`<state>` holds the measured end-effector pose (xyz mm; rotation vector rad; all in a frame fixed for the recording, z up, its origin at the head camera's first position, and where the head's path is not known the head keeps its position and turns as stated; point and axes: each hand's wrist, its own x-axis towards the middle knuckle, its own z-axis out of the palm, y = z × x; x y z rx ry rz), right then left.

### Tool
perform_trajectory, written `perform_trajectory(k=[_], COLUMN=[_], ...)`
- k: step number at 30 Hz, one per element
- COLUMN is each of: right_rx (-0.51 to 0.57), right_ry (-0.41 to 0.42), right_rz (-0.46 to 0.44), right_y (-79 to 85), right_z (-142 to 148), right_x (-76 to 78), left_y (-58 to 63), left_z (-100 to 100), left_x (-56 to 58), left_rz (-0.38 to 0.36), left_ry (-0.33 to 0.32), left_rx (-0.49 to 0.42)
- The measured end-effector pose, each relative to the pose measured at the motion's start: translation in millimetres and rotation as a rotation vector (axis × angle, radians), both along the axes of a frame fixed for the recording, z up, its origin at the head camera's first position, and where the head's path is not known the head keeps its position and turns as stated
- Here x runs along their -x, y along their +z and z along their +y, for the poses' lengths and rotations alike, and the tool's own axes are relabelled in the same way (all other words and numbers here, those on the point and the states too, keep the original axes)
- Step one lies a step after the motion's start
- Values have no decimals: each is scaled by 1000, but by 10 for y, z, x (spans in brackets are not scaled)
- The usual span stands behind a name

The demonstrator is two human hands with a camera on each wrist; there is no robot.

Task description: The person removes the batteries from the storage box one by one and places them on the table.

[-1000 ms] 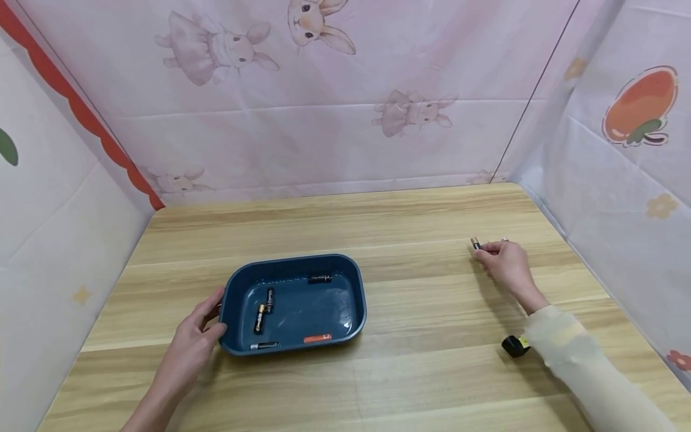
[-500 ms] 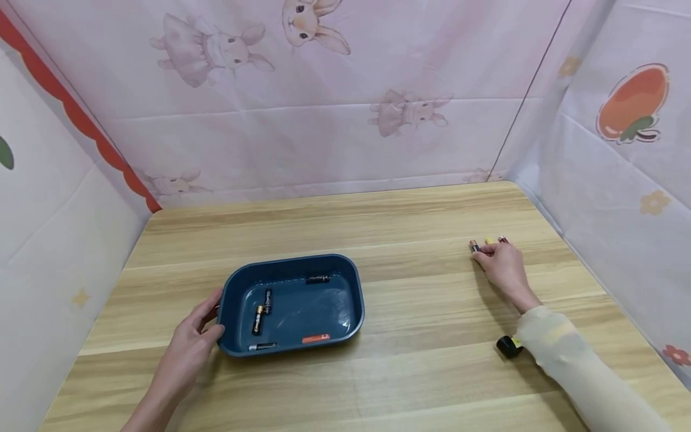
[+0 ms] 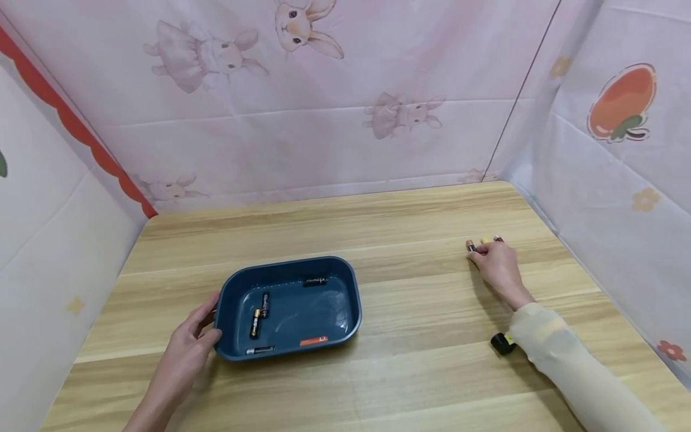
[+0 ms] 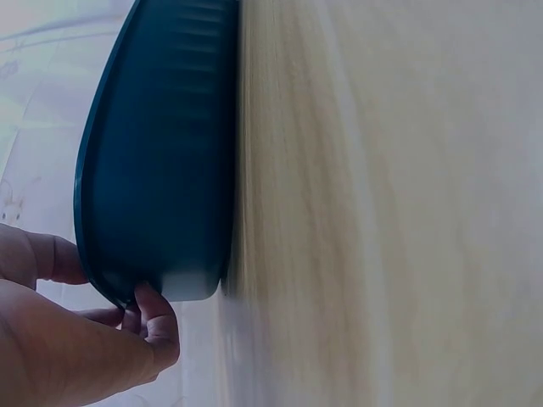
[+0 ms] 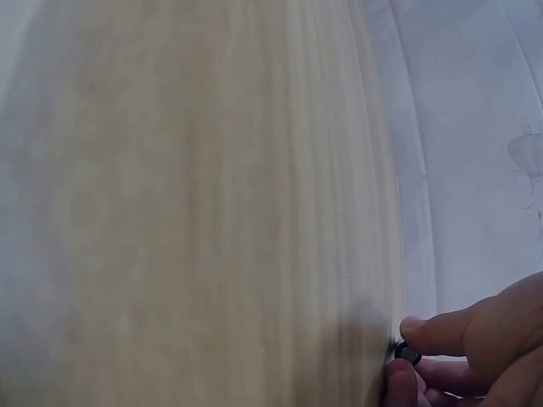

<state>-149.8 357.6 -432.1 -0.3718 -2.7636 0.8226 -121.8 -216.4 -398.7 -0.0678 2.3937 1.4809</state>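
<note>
A dark blue rectangular basin (image 3: 288,355) stands on the table, several batteries lying in it. My left hand (image 3: 180,351) holds its left end, with the thumb at the near rim; the left wrist view has the fingers curled at the basin's edge (image 4: 85,203). Far to the right, my right hand (image 3: 499,267) pinches a small dark battery (image 3: 471,245) with a copper-coloured end, low over the table. In the right wrist view the round end of the battery (image 5: 408,353) shows between thumb and finger. A yellow piece (image 3: 484,240) and a dark red-and-white tip (image 3: 498,239) show just beyond this hand.
Inside the basin are a black battery (image 3: 315,281), a gold-topped battery (image 3: 255,324) and an orange battery (image 3: 313,341), among others. A small black object with a yellow part (image 3: 502,343) lies beside the right sleeve. Printed fabric walls (image 3: 324,150) border the table (image 3: 378,372).
The head view has drifted slightly, shifting everything left. The yellow piece beyond the right hand shows more than a second ago. Both hands keep their holds.
</note>
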Motion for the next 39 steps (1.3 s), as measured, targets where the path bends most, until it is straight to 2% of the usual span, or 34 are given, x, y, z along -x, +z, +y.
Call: perform_trajectory(k=[22, 30, 39], right_rx=[-29, -27, -18], right_ry=[10, 14, 12], right_rz=[-21, -12, -16], right_y=[20, 40, 24], right_z=[-19, -12, 4], right_x=[4, -2, -14], left_y=[-30, -21, -24], left_z=[-10, -12, -15], left_x=[-9, 3, -3], left_rz=[27, 7, 15], left_ry=[2, -2, -12], left_rx=[-18, 23, 10])
